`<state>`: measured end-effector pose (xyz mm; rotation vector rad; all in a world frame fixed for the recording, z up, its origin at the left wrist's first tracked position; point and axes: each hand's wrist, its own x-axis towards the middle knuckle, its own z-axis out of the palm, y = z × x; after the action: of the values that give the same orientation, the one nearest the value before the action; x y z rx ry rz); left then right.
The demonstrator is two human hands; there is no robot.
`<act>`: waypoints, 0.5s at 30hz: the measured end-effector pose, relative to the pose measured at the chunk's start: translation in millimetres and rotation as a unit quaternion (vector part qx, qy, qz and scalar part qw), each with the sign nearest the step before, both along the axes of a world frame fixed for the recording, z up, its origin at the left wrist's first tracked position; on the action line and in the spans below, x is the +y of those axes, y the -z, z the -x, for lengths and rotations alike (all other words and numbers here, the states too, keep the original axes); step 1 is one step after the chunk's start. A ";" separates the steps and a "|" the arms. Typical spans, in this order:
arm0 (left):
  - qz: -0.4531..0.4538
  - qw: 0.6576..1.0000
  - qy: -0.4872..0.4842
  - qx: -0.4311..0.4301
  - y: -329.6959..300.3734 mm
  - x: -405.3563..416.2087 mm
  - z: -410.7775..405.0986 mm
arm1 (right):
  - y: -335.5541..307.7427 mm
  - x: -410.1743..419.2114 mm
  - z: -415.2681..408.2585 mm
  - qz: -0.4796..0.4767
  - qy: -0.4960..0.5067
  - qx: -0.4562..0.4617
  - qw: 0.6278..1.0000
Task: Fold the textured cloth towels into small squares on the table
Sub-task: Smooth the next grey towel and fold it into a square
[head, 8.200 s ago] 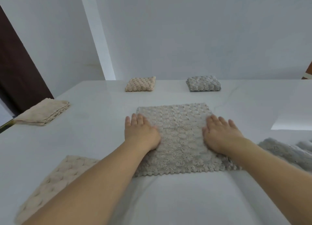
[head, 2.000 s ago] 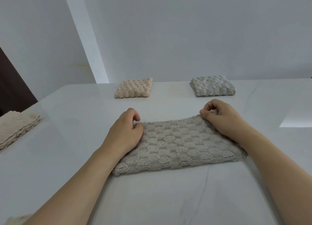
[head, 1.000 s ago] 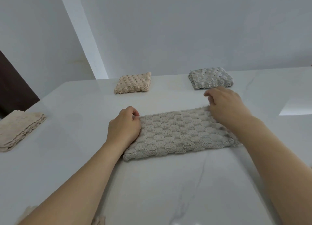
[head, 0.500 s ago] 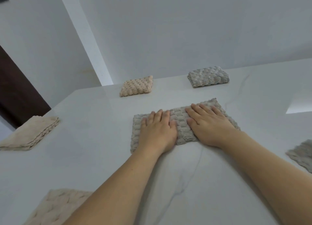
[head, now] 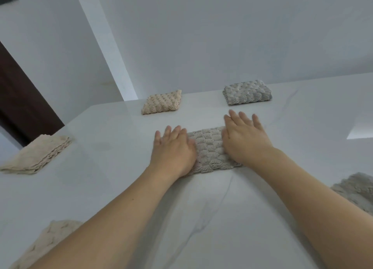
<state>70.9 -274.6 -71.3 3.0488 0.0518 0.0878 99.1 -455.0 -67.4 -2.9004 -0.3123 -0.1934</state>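
A grey textured towel [head: 210, 149], folded to a narrow strip, lies in the middle of the white table [head: 113, 139]. My left hand [head: 173, 149] lies flat over its left part with fingers straight. My right hand [head: 244, 137] presses flat on its right part, fingers spread and reaching past the far edge. Only the band of towel between the hands shows.
At the back sit a folded beige square [head: 161, 102] and a folded grey square [head: 247, 92]. A stack of beige towels [head: 36, 154] lies at the left edge. An unfolded beige towel [head: 48, 240] is near left, grey towels [head: 359, 190] near right.
The towel went from flat to folded in half. In the last half second both hands slid apart from its centre toward its ends, staying flat on it.
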 end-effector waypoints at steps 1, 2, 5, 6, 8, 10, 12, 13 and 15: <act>0.010 1.000 0.019 -0.003 3.9 -7.0 1.7 | 1.9 4.6 1.0 -0.013 -0.032 0.012 0.999; 0.017 0.999 0.031 0.003 9.2 -11.3 3.4 | 6.8 8.0 2.3 -0.007 -0.058 0.024 0.998; 0.023 0.999 0.034 0.020 15.6 -6.0 3.9 | 18.4 0.6 0.0 0.023 -0.062 0.045 0.997; 0.023 0.999 0.034 0.027 15.3 -0.1 4.2 | 18.7 -6.1 -1.7 0.023 -0.044 0.054 0.997; 0.028 0.998 0.018 0.044 13.1 15.0 6.6 | 16.3 -20.0 -5.4 0.014 0.000 0.073 0.997; 0.032 0.997 -0.016 0.073 7.5 28.2 8.4 | 13.3 -29.4 -7.2 0.006 0.045 0.093 0.995; 0.007 0.995 -0.037 0.094 -1.5 29.9 4.4 | 11.2 -29.0 -6.4 0.019 0.077 0.079 0.994; -0.005 0.996 -0.033 0.085 -6.7 25.0 0.9 | 9.6 -24.3 -5.2 0.028 0.084 0.054 0.995; 0.001 0.999 0.007 0.037 -11.6 9.4 -4.5 | 7.8 -10.2 -2.1 0.024 0.074 0.008 0.997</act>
<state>75.3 -265.2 -59.7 3.0491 0.0341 -0.0251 101.2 -465.1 -75.2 -2.9723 -0.1000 -0.1880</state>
